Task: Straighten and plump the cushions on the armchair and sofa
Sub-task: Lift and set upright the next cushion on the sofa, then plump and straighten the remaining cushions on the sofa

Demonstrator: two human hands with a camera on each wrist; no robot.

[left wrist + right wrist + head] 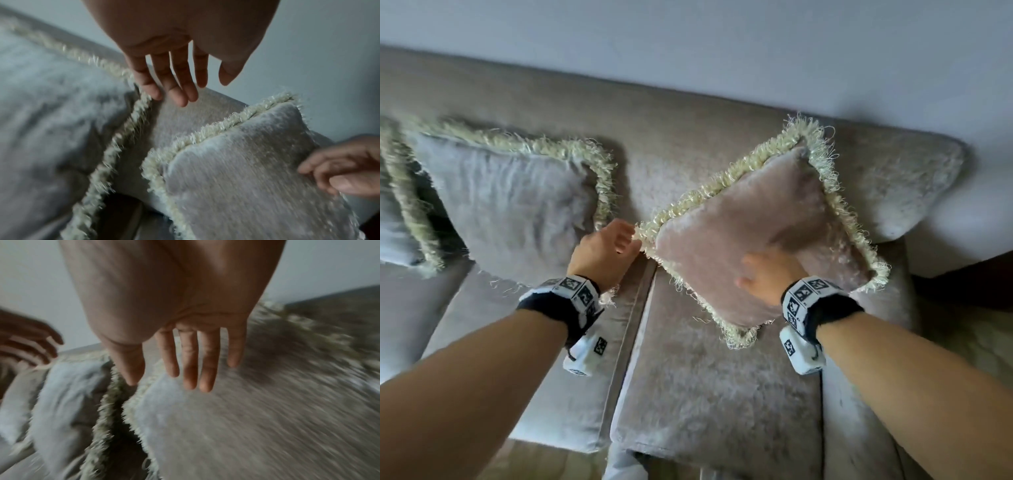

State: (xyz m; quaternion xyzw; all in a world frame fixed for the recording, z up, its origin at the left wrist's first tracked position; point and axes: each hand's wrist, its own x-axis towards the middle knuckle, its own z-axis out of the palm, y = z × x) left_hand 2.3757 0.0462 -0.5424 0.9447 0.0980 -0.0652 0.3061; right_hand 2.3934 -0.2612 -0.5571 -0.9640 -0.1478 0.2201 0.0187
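Pressing flat against the front of the pinkish velvet cushion with cream fringe (pixel 753 219), the right hand (pixel 767 274) has its fingers straight and relaxed. That cushion sits tilted on one corner on the grey-beige plush sofa (pixel 709 394). Left hand (pixel 602 253) is loosely open, fingertips just at the fringe corner. Further left, a second matching fringed cushion (pixel 510 202) leans on the backrest.

- A plain pale wall (pixel 688 41) fills the top of the head view, lit softly and evenly.
- A beige upholstered sofa (pixel 705 394) spans the middle of the frame, its backrest against the wall.
- A strip of light floor (pixel 544 462) shows at the lower left.
- A dark patch sits at the right edge, too dim to identify.
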